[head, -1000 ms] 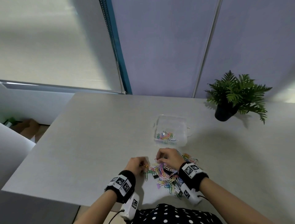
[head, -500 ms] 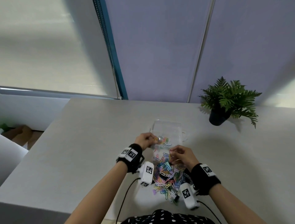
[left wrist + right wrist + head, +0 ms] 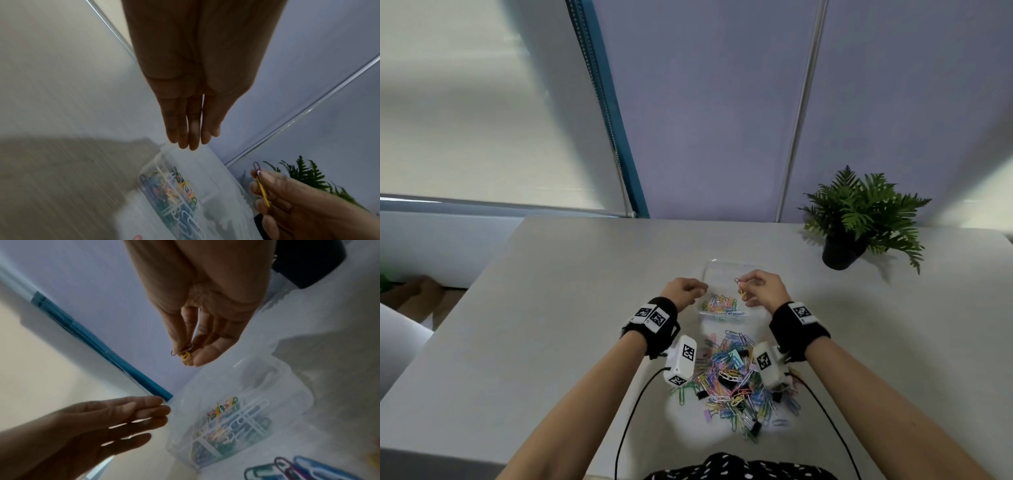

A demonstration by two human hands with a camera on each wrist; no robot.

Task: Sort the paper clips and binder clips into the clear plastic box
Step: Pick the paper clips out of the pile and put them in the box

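Observation:
The clear plastic box (image 3: pixel 726 265) sits mid-table, with coloured paper clips (image 3: pixel 722 305) in its near compartment. My right hand (image 3: pixel 760 286) hovers over the box and pinches a few paper clips (image 3: pixel 184 353), one purple and one yellow (image 3: pixel 261 186). My left hand (image 3: pixel 685 291) is at the box's left rim (image 3: pixel 164 146), fingers straight together and holding nothing. A pile of coloured paper clips and black binder clips (image 3: pixel 732 377) lies on the table between my wrists.
A potted fern (image 3: pixel 859 219) stands at the back right of the grey table (image 3: pixel 551 308). Cables run from the wrist cameras to the near edge. A wall and a window blind close off the far side.
My right hand lifted from the pile with clips and moved over the box. My left hand went from the pile to the box's left rim and now holds nothing.

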